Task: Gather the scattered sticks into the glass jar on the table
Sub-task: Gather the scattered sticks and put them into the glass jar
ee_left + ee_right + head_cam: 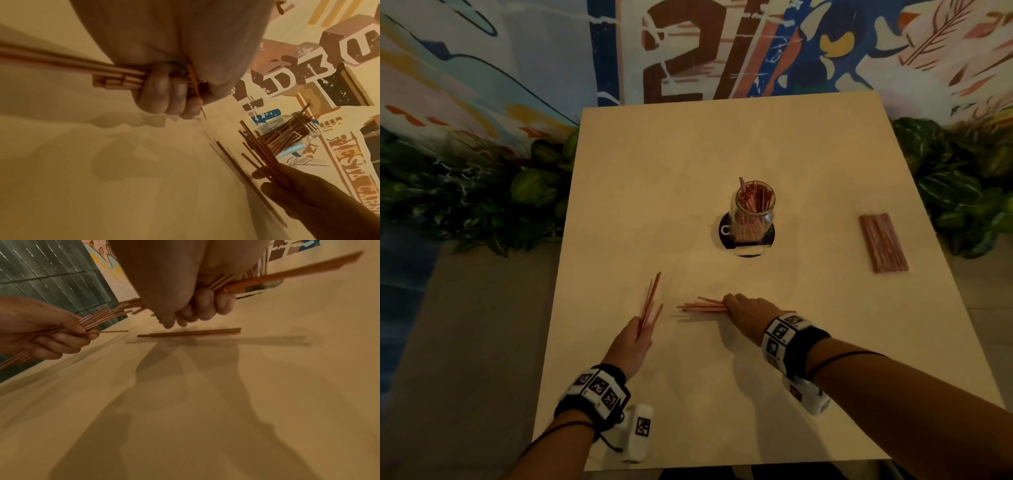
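A glass jar [753, 212] holding several reddish sticks stands on a dark round coaster [722, 230] in the middle of the pale table [688, 154]. My left hand [631, 346] grips a bundle of sticks [650, 301] that point away from me; the left wrist view shows its fingers [164, 91] curled round them. To its right, my right hand [748, 311] holds another bundle [702, 306] low over the table, pointing left. In the right wrist view a couple of loose sticks [189, 333] lie on the table just under its fingers [203, 308].
A flat packet of sticks [883, 242] lies near the table's right edge. Leafy plants [482, 198] flank the table on both sides, and a painted mural wall [705, 48] stands behind its far edge.
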Demonstrator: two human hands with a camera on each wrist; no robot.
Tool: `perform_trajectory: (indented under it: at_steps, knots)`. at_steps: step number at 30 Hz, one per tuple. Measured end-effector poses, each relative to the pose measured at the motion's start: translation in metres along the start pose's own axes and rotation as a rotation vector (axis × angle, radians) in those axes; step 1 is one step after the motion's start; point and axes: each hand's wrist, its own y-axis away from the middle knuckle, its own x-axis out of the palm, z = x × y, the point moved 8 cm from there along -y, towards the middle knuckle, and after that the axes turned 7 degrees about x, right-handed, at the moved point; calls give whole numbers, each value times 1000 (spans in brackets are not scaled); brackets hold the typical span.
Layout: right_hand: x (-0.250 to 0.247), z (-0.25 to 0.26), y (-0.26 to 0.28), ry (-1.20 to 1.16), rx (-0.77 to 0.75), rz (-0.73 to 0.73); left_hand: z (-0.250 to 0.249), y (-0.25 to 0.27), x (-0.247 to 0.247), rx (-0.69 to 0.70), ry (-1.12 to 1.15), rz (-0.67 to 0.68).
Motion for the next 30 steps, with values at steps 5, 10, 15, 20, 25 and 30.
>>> perform_trajectory:
  at_steps: [5,10,15,20,25,30]
  knots:
    - [4,13,-4,74,-10,-50,-3,4,5,-51,73,-5]
    - [9,8,-12,-60,145,-60,-14,14,9,-33,96,-36]
    - [10,7,-10,-78,172,-68,-17,20,15,-74,197,-47]
    - [9,6,-4,-297,156,14,-27,15,21,-49,283,-44]
    - [-4,-14,10,-582,201,-3,-55,10,30,46,247,-47]
    - [-10,-28,17,-916,249,-1,-82,4,45,117,176,-18]
